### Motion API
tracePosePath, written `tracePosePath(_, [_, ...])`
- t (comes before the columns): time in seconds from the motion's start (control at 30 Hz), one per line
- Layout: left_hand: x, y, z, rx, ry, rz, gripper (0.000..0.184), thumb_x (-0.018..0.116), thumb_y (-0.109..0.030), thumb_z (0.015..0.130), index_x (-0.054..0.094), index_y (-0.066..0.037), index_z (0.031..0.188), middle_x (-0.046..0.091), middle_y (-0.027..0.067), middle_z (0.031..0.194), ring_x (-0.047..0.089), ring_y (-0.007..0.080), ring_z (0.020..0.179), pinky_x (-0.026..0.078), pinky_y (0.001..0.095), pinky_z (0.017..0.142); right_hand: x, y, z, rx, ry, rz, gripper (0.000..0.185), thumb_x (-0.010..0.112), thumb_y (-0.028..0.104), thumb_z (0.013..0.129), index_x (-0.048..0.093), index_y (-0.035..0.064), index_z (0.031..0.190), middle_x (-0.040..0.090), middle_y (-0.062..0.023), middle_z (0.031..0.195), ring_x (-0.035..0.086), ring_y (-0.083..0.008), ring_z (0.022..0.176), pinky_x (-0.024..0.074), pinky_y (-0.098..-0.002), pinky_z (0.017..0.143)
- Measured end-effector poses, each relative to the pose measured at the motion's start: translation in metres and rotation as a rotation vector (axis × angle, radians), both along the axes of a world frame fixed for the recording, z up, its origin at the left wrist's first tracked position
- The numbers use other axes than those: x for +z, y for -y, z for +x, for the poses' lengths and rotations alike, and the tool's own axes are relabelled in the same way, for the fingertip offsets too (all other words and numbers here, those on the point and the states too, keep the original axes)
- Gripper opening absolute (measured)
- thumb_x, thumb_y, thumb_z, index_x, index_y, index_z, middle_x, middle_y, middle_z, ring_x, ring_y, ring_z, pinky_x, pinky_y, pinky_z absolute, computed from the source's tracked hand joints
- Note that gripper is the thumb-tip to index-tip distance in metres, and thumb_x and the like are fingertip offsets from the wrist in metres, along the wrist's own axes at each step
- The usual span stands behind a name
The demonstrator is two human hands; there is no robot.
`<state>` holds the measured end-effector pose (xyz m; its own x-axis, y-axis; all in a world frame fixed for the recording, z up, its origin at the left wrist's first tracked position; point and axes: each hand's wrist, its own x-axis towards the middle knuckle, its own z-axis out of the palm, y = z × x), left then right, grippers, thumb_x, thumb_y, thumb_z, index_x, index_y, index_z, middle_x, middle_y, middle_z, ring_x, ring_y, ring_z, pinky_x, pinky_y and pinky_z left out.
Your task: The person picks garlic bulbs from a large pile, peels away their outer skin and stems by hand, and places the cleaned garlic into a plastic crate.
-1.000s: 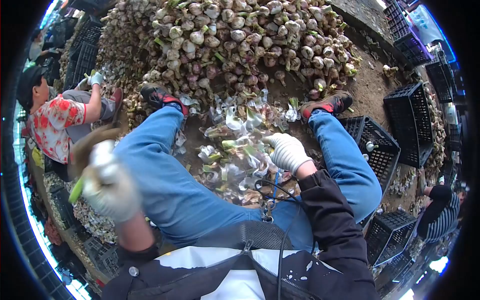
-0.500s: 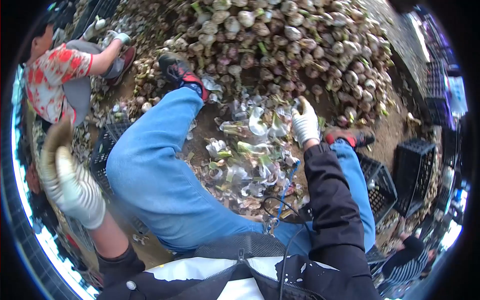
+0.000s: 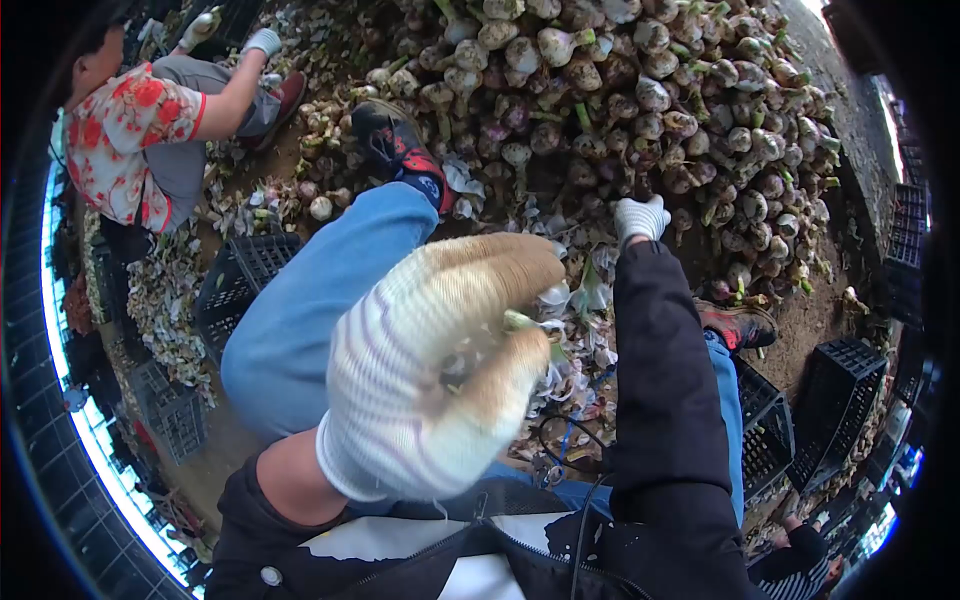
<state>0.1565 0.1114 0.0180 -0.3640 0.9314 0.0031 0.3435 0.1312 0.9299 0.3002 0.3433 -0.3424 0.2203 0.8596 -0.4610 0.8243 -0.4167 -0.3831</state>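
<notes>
My left hand, in a white knitted glove with brown-stained fingers, is raised large in the middle of the view. Its fingers and thumb curve toward each other with a gap between them, and nothing shows in its grip. My right hand, gloved in white too, reaches to the near edge of a big heap of garlic bulbs. Its fingers are curled and partly hidden, so whatever they may hold cannot be made out. Garlic skins and stem scraps litter the ground between my legs, partly covered by my left hand.
A co-worker in a flowered shirt and gloves sits at the upper left. Black plastic crates stand at my left and right. A blue cord and black cable run by my lap. Another person is at lower right.
My left hand has swung from the far left into the middle of the view. My right hand has moved forward to the garlic heap, its fingers now curled. The view has shifted slightly.
</notes>
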Motion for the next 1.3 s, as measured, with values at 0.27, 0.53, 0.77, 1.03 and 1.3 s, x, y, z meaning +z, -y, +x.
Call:
tracePosePath(0.27, [-0.016,0.011,0.023,0.126,0.417,-0.054,0.041,0.062,-0.004,0.091,0.055,0.001,0.131,0.064,0.009,0.123,0.059,0.0135,0.11,0.046,0.0292,0.098,0.101,0.035,0.121,-0.11,-1.188,-0.318,0.049,0.071,-0.007,0.079,0.052,-0.0033,0.124,0.067,-0.0118,0.107,0.068,-0.0196,0.089,0.0559,-0.03,0.08])
tracePosePath(0.53, [-0.066,0.035,0.107,-0.403,0.348,0.021,0.084,0.088,-0.022,0.074,0.041,-0.003,0.141,0.053,0.0148,0.132,0.052,0.0203,0.123,0.043,0.036,0.105,0.298,0.203,0.159,-0.056,-1.622,-0.492,0.06,0.075,0.012,0.084,0.048,0.0026,0.137,0.051,-0.0113,0.138,0.058,-0.0234,0.118,0.0473,-0.0348,0.1])
tracePosePath(0.77, [-0.071,0.051,0.123,-0.423,-0.048,0.136,0.075,0.086,-0.019,0.071,0.047,-0.002,0.133,0.058,0.0156,0.121,0.062,0.0255,0.108,0.05,0.0373,0.094,0.29,0.237,0.175,-0.032,-1.461,-0.169,0.042,0.067,0.026,0.094,0.059,0.0,0.126,0.063,0.0014,0.097,0.055,-0.0049,0.084,0.0453,-0.0219,0.076])
tracePosePath(1.03, [-0.072,0.043,0.122,-0.454,-0.189,0.217,0.075,0.083,-0.019,0.066,0.048,-0.003,0.13,0.059,0.0215,0.114,0.061,0.0403,0.101,0.05,0.0441,0.089,0.285,0.217,0.16,0.039,-1.337,-0.243,0.033,0.066,0.03,0.096,0.067,0.0026,0.114,0.065,0.0029,0.091,0.055,-0.0018,0.077,0.0463,-0.0199,0.067])
tracePosePath(1.3, [-0.077,0.038,0.115,-0.482,0.119,0.097,0.076,0.085,-0.018,0.067,0.047,-0.003,0.131,0.06,0.0139,0.117,0.062,0.0258,0.105,0.049,0.0368,0.094,0.287,0.21,0.165,0.206,-1.253,-0.178,0.022,0.057,0.016,0.098,0.066,0.0013,0.111,0.066,-0.0003,0.094,0.058,-0.0055,0.081,0.0488,-0.0231,0.073])
